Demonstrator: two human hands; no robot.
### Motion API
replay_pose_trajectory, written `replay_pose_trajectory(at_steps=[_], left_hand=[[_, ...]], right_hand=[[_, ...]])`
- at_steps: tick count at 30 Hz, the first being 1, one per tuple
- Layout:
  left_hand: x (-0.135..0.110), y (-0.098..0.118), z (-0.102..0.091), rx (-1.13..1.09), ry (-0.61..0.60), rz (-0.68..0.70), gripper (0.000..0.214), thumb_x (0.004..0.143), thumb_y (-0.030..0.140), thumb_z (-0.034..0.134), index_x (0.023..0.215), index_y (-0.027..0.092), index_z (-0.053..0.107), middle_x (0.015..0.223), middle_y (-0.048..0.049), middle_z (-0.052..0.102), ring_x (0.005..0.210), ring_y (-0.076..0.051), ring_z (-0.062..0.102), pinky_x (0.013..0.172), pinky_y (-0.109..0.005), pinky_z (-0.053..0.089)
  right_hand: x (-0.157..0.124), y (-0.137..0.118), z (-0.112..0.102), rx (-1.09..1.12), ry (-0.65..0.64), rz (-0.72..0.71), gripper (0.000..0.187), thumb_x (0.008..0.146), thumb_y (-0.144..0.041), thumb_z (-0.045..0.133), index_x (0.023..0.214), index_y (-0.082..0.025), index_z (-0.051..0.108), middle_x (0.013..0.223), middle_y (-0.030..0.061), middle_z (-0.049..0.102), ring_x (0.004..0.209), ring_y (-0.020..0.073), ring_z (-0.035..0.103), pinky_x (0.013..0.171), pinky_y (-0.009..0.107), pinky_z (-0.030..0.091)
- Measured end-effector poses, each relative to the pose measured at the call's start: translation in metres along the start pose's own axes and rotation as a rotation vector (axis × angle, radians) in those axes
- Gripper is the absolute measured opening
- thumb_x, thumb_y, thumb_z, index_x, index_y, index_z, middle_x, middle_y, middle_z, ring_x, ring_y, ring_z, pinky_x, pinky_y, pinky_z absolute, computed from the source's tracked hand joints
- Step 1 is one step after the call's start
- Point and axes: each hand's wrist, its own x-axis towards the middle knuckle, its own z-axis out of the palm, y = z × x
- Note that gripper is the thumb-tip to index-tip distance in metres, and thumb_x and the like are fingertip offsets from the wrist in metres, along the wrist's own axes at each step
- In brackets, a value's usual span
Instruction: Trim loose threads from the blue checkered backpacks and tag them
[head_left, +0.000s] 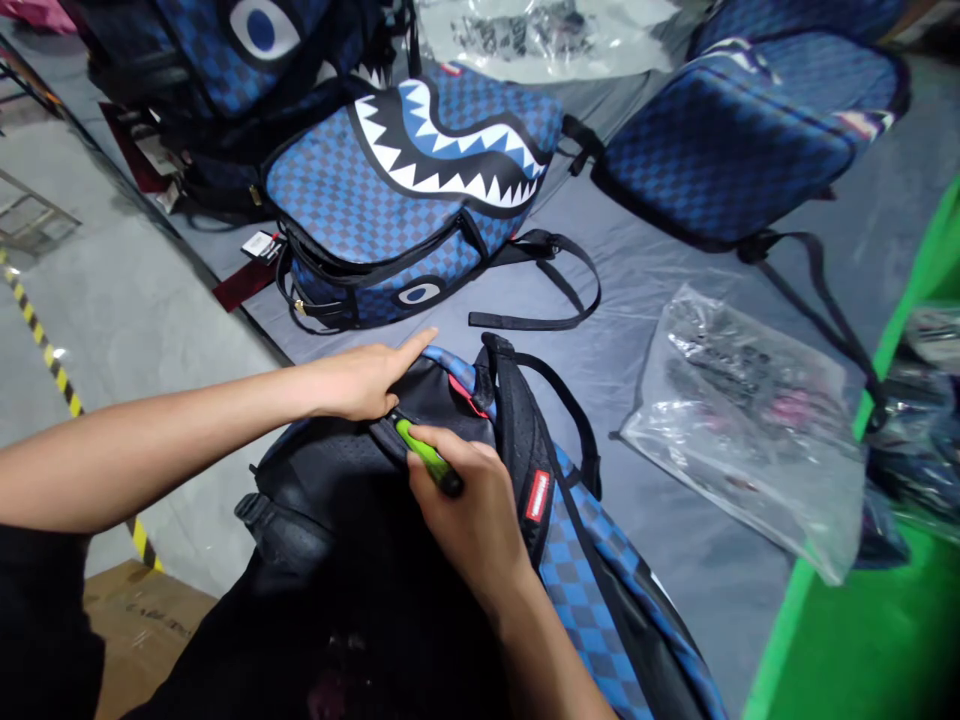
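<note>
A blue-and-black checkered backpack (592, 590) lies in front of me, its black back side and straps facing up. My left hand (367, 378) grips its top edge, thumb bent inward and index finger stretched along the far side. In my right hand (469, 500) is a slim lime-green tool with a black end (426, 452), its tip against the black seam close to my left thumb. What kind of tool it is I cannot make out. A red label (538, 495) sits on the shoulder strap, just right of that hand.
Another checkered backpack with a shark-mouth print (450, 150) lies just beyond. More backpacks stand at the back left (262, 60) and back right (735, 140). A clear plastic bag (750, 430) rests on the grey table cover (660, 570). A cardboard box (142, 630) is at lower left.
</note>
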Motion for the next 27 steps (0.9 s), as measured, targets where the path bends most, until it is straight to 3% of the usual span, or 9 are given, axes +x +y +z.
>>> replay_pose_trajectory(at_steps=[11, 14, 17, 22, 27], left_hand=[[-0.001, 0.005, -0.003, 0.015, -0.016, -0.022, 0.097, 0.085, 0.024, 0.055, 0.158, 0.017, -0.008, 0.117, -0.0134, 0.069, 0.098, -0.025, 0.068, 0.07, -0.027, 0.045], [-0.001, 0.004, -0.003, 0.004, -0.025, -0.037, 0.098, 0.085, 0.023, 0.055, 0.158, 0.019, -0.009, 0.115, -0.0128, 0.069, 0.097, -0.025, 0.068, 0.069, -0.027, 0.045], [-0.001, 0.003, -0.002, -0.004, -0.023, -0.03, 0.098, 0.085, 0.024, 0.056, 0.158, 0.019, -0.009, 0.117, -0.0131, 0.068, 0.099, -0.025, 0.068, 0.072, -0.027, 0.045], [-0.002, 0.004, -0.002, -0.005, -0.022, -0.022, 0.097, 0.086, 0.024, 0.055, 0.158, 0.019, -0.01, 0.12, -0.0138, 0.067, 0.099, -0.024, 0.067, 0.073, -0.028, 0.046], [-0.003, 0.004, -0.003, 0.004, -0.023, -0.029, 0.099, 0.084, 0.022, 0.055, 0.158, 0.018, -0.01, 0.121, -0.0143, 0.067, 0.098, -0.024, 0.067, 0.071, -0.027, 0.045]], right_hand=[[-0.001, 0.001, 0.001, -0.001, 0.043, 0.006, 0.025, 0.085, -0.019, 0.059, 0.106, -0.026, 0.072, 0.105, 0.0022, 0.077, 0.095, 0.022, 0.073, 0.087, 0.036, 0.054], [-0.002, 0.004, -0.006, 0.073, -0.001, 0.014, 0.024, 0.086, -0.019, 0.059, 0.105, -0.026, 0.072, 0.103, 0.0003, 0.078, 0.093, 0.0202, 0.074, 0.084, 0.033, 0.055], [-0.007, 0.006, -0.018, 0.06, 0.035, 0.05, 0.02, 0.086, -0.021, 0.061, 0.103, -0.024, 0.072, 0.097, 0.0009, 0.078, 0.085, 0.0199, 0.074, 0.081, 0.032, 0.056], [-0.009, 0.004, -0.025, 0.088, 0.076, 0.068, 0.019, 0.089, -0.025, 0.06, 0.104, -0.022, 0.071, 0.105, 0.0032, 0.077, 0.089, 0.0192, 0.074, 0.083, 0.029, 0.058], [0.001, 0.003, -0.02, 0.038, -0.017, 0.094, 0.019, 0.088, -0.027, 0.06, 0.102, -0.023, 0.072, 0.096, 0.0011, 0.078, 0.083, 0.0191, 0.074, 0.073, 0.028, 0.057]])
